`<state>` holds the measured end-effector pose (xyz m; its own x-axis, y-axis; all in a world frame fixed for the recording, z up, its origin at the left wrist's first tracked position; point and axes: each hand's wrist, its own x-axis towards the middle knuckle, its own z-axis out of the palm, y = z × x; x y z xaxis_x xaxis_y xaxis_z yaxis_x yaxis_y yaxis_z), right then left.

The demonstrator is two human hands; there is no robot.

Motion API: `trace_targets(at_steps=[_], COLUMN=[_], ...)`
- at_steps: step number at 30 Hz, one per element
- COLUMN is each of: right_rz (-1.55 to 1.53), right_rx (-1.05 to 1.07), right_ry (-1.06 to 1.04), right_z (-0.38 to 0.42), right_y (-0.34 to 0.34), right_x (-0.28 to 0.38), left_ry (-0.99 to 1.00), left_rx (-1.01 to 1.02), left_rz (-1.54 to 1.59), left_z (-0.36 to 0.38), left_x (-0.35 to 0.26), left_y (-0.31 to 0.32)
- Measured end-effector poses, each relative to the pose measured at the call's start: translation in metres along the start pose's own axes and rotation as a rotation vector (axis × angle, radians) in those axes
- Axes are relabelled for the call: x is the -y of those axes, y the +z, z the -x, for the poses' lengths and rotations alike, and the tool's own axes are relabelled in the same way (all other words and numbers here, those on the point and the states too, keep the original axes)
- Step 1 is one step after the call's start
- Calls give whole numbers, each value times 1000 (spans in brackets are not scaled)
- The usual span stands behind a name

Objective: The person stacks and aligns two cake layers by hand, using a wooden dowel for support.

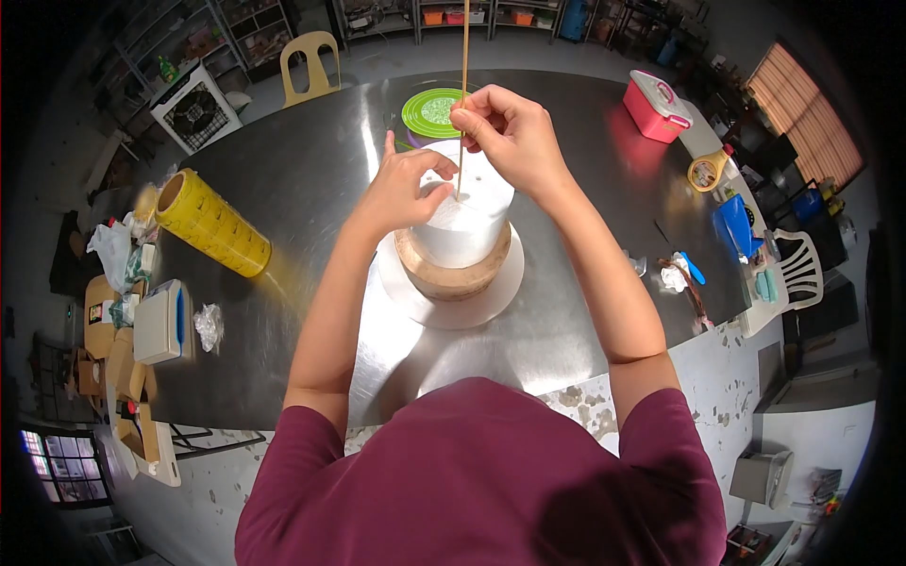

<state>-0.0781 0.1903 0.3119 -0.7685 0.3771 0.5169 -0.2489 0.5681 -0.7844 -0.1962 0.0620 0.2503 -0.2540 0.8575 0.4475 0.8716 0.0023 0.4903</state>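
A long thin wooden stick stands nearly upright, pinched between the thumb and fingers of my right hand. Its lower end meets the top of a white cylinder, which has a few small dark marks on its upper face. Beside the stick's lower end is my left hand, thumb and fingers apart and curved, one finger pointing away from me; it rests at the cylinder's top edge. Under the cylinder lies a round wooden block, on a wider white round board.
A green round mat lies just beyond the cylinder on the metal table. To the left are a yellow wrap roll, a white scale and crumpled plastic. A pink lidded box and tape stand right.
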Motion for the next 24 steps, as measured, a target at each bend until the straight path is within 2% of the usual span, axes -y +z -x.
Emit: trace_targets(at_steps=[2, 5, 8, 17, 24], right_rz=[8, 15, 23, 24, -38], right_rx=[-6, -8, -10, -17, -46], right_ry=[-1, -1, -5, -5, -18], right_z=[0, 0, 0, 0, 0], right_y=[0, 0, 0, 0, 1], right_x=[1, 1, 1, 2, -1], left_ry=[37, 8, 29, 244, 208], left_rx=[-83, -2, -21, -159, -222], left_rz=[64, 61, 35, -119, -63], left_z=[3, 1, -1, -3, -4], left_x=[1, 2, 2, 3, 2], left_y=[6, 8, 9, 8, 13])
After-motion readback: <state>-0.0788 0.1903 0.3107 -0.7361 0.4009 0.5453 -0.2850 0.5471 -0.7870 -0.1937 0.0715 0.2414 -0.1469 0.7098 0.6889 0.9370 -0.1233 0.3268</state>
